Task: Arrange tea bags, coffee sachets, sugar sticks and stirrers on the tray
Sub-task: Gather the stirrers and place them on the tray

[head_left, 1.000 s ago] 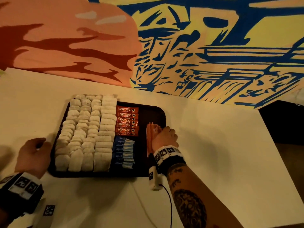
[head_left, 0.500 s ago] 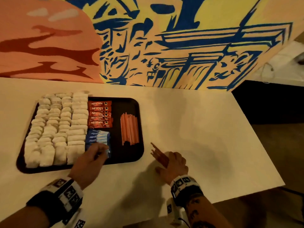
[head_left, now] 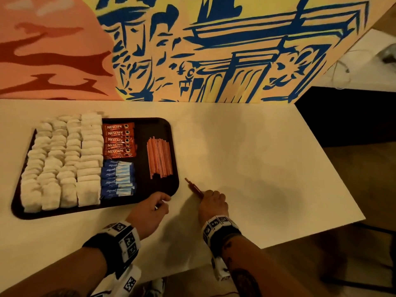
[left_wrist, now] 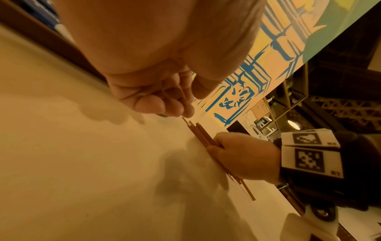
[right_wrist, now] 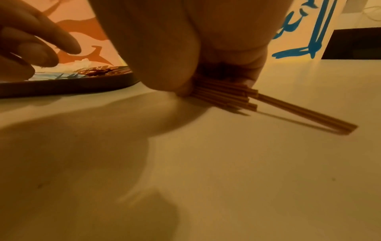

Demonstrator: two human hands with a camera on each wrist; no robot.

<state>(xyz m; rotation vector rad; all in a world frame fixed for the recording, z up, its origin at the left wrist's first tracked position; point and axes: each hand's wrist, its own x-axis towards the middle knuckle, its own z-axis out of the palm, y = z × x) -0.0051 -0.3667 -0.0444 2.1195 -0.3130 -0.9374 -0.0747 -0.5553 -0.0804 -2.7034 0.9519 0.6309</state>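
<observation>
A dark tray (head_left: 140, 157) lies on the left of the table. It carries rows of white tea bags (head_left: 64, 159), red coffee sachets (head_left: 117, 139), blue sugar sticks (head_left: 117, 179) and a row of orange stirrers (head_left: 159, 159). Just right of the tray's front corner, my right hand (head_left: 209, 197) grips a small bundle of stirrers (head_left: 194, 187) against the tabletop; the bundle (right_wrist: 226, 96) sticks out unevenly. My left hand (head_left: 159, 201) hovers at the tray's front right corner, fingers loosely curled (left_wrist: 164, 104) near the bundle's tip, holding nothing that I can see.
The white table (head_left: 257, 168) stretches bare to the right, and its right edge (head_left: 330, 163) runs diagonally to a dark drop. A painted blue, yellow and orange wall (head_left: 214, 50) stands right behind the table.
My left hand has come off the sugar sticks and drawn back to the tray's front right corner. My right hand, earlier at the tray's stirrers, stays on the table with its bundle.
</observation>
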